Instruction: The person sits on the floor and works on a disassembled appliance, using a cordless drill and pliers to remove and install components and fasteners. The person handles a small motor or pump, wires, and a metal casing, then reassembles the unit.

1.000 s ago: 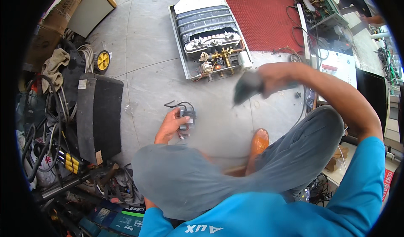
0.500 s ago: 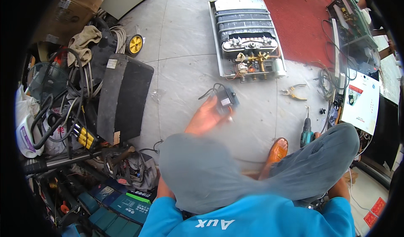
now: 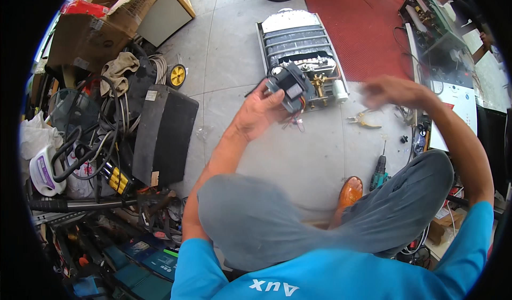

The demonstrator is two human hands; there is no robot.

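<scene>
My left hand (image 3: 261, 111) grips a dark, box-shaped electrical part (image 3: 292, 88) with a pale label and thin coloured wires hanging off it. It is held up in front of the near end of an opened gas water heater (image 3: 300, 40), hiding some of its brass fittings. Grey pipes cross the heater's body and a white cylinder (image 3: 339, 91) sits at its near right corner. Above the floor to the right, my right hand (image 3: 392, 92) is smeared by motion, so its fingers cannot be made out. Nearest to it lie yellow-handled pliers (image 3: 367, 120).
A teal cordless drill (image 3: 380, 175) lies by my right knee, near a small black piece (image 3: 404, 139). A white panel (image 3: 453, 111) and cables stand at the right. Leftward are a black casing (image 3: 166, 135), a yellow wheel (image 3: 176, 75) and piled hoses. A red mat (image 3: 354, 39) spreads beyond.
My left hand has lifted the electrical part up and away from me, toward the heater. My right arm has come into view, reaching out above the pliers. The view has shifted slightly.
</scene>
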